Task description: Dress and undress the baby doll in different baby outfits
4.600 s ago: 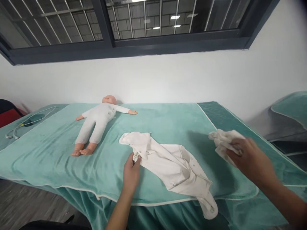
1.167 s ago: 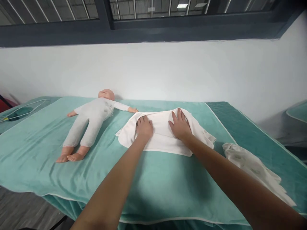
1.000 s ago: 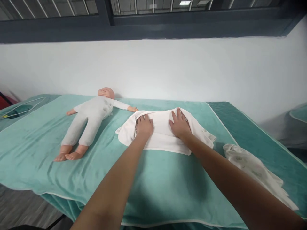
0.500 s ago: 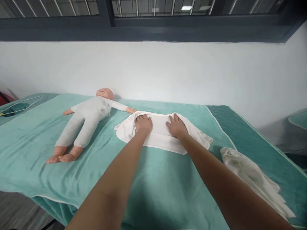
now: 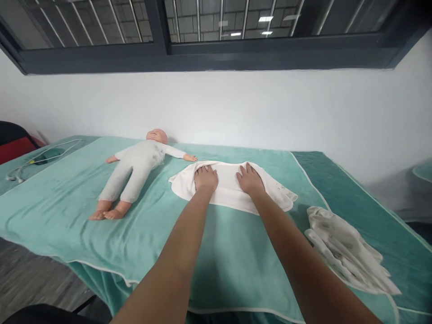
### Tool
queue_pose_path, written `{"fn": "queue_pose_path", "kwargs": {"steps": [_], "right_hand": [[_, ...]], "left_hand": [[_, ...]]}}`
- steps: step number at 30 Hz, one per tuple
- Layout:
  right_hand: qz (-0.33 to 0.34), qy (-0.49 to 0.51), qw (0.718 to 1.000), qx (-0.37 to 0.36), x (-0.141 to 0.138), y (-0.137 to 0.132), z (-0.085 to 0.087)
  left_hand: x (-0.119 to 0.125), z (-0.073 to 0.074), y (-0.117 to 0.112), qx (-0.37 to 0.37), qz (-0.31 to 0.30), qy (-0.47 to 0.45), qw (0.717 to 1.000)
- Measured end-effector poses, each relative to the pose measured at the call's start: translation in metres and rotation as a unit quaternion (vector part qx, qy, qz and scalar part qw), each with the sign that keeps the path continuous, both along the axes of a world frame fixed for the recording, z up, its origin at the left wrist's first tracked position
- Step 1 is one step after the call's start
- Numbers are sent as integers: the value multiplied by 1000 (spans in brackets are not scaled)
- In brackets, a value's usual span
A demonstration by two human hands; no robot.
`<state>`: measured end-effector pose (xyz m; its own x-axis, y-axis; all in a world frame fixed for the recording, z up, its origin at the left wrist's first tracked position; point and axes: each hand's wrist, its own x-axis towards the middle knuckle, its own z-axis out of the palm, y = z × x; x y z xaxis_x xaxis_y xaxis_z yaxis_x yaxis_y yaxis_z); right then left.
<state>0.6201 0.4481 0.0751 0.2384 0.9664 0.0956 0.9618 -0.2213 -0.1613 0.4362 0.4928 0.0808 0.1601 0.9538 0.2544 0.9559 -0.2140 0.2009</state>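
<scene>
A folded white baby garment [image 5: 227, 198] lies on the teal towel [image 5: 84, 211] near the wall. My left hand [image 5: 205, 177] presses flat on its left part, fingers spread toward the far edge. My right hand [image 5: 250, 178] lies flat on its right part, fingers also stretched out. Neither hand grips anything. A baby doll [image 5: 135, 171] in a pale grey suit lies on its back to the left of the garment, one arm reaching toward it.
A second crumpled white garment [image 5: 344, 252] lies at the right front of the table. A thin cable and a dark pad [image 5: 43, 156] sit at the far left. A white wall and a dark window frame run behind the table.
Earlier my hands held the loose garment and a second cloth. Now the garment lies folded near the wall under both flat hands. Over the last second they barely moved; the view shifted slightly.
</scene>
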Motion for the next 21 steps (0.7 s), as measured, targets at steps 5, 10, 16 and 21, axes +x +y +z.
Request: {"fn": "queue_pose_path", "kwargs": {"steps": [5,10,16,21], "right_hand": [[11,-36,998,42,-6,-12,3],[67,-65,994,48,-17,-22,13],[70,-52,994,63,-24,-34,17],[102,-10,989,103,-21,-92,9]], "left_hand": [[-8,2,-18,24,-28,5,999],[-13,14,-38,54,-56,-2,997],[-25,25,-77,57,-107,-27,992],[-53,15,-123,31,-162,-48,985]]}}
